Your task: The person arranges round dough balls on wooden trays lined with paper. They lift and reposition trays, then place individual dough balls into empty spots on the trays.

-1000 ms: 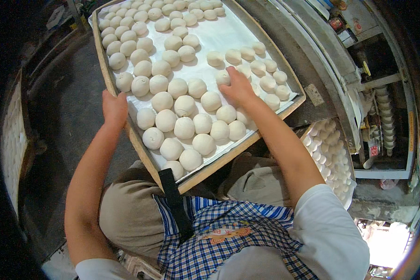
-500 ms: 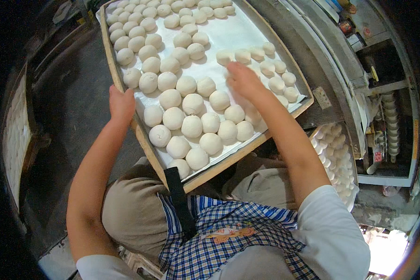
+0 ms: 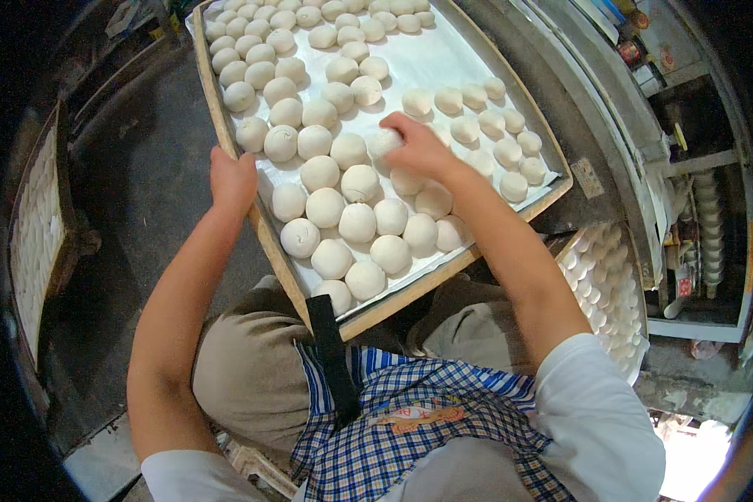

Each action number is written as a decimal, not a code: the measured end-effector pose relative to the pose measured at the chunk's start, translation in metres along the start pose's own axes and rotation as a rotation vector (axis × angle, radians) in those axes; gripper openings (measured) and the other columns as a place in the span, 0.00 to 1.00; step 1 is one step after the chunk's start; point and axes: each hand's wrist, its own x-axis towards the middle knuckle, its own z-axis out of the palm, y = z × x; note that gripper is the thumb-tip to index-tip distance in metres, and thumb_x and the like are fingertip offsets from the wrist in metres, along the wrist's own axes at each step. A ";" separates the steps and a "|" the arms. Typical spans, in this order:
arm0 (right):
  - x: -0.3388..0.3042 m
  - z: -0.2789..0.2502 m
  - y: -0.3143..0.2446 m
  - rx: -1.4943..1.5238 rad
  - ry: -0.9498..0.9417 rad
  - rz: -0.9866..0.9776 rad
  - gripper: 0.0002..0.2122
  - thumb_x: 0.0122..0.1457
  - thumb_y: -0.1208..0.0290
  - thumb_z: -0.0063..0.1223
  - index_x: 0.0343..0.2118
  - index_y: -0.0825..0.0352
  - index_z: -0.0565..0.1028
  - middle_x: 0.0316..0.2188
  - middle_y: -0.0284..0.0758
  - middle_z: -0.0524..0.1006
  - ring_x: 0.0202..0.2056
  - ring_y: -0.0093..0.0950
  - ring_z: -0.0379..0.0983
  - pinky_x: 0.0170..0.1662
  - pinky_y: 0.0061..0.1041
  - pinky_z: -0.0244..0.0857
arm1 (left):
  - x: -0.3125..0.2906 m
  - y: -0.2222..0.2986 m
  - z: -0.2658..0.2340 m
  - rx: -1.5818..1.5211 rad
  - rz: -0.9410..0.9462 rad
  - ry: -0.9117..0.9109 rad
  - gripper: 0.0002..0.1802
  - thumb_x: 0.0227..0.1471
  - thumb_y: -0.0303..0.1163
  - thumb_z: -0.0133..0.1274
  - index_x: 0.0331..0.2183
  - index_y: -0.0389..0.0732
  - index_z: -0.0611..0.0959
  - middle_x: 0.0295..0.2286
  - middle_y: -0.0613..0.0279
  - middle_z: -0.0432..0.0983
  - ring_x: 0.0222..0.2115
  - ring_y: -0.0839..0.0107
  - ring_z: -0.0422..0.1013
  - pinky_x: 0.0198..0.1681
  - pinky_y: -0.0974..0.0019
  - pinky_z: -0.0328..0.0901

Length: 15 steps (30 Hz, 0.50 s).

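A wooden-rimmed tray (image 3: 269,238) lined with a white sheet (image 3: 456,54) slopes up and away from my lap. Round white dough balls (image 3: 357,224) cover its near and left parts in loose rows. On its right side sit several smaller-looking pieces with pressed-in tops, the dimpled dough pieces (image 3: 508,151). My left hand (image 3: 233,178) is closed round the tray's left rim. Over the middle of the tray, my right hand (image 3: 420,151) has its fingers curled round a dough ball (image 3: 385,143), whose right side the hand hides.
A second tray (image 3: 604,284) of pale dough pieces stands low at my right. Another filled tray (image 3: 38,230) leans at the far left. Beyond the tray on the right are grey ledges and a shelf (image 3: 699,167) with small items. A black strap (image 3: 333,356) hangs beside my checked apron (image 3: 410,427).
My right hand has moved from the row of dimpled pieces left and toward me, onto a dough ball. The tray and my left hand sit slightly farther right in the picture.
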 end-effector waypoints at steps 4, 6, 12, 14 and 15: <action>0.001 -0.041 -0.031 0.560 -0.039 0.059 0.23 0.36 0.83 0.48 0.42 0.64 0.70 0.41 0.31 0.71 0.45 0.25 0.68 0.47 0.24 0.63 | -0.003 0.000 -0.003 -0.006 0.005 0.031 0.24 0.43 0.33 0.52 0.41 0.28 0.67 0.38 0.36 0.70 0.41 0.45 0.68 0.46 0.55 0.61; 0.007 -0.050 -0.034 0.449 -0.035 0.026 0.22 0.37 0.83 0.47 0.42 0.65 0.70 0.41 0.32 0.71 0.45 0.25 0.67 0.47 0.24 0.63 | -0.003 -0.002 -0.005 -0.038 -0.010 0.042 0.24 0.43 0.32 0.52 0.41 0.28 0.67 0.38 0.36 0.70 0.41 0.45 0.68 0.46 0.55 0.61; 0.029 -0.016 -0.006 -0.836 -0.087 -0.112 0.14 0.48 0.75 0.48 0.40 0.66 0.70 0.36 0.45 0.73 0.39 0.44 0.71 0.41 0.40 0.66 | -0.008 0.008 -0.007 -0.055 0.013 -0.006 0.23 0.43 0.32 0.51 0.41 0.28 0.67 0.39 0.36 0.69 0.41 0.45 0.68 0.45 0.55 0.62; 0.036 -0.013 0.003 -0.707 -0.067 -0.136 0.13 0.49 0.74 0.47 0.39 0.66 0.70 0.34 0.45 0.73 0.38 0.44 0.71 0.40 0.41 0.65 | -0.005 0.007 -0.006 -0.048 0.024 0.003 0.24 0.43 0.31 0.51 0.41 0.28 0.67 0.39 0.36 0.69 0.41 0.45 0.68 0.45 0.55 0.62; 0.043 -0.013 0.005 -0.609 -0.035 -0.115 0.15 0.46 0.72 0.52 0.39 0.66 0.70 0.37 0.45 0.73 0.41 0.43 0.69 0.41 0.39 0.64 | -0.006 0.003 -0.006 -0.036 0.024 0.002 0.24 0.43 0.31 0.51 0.41 0.28 0.67 0.38 0.36 0.69 0.41 0.45 0.68 0.45 0.55 0.62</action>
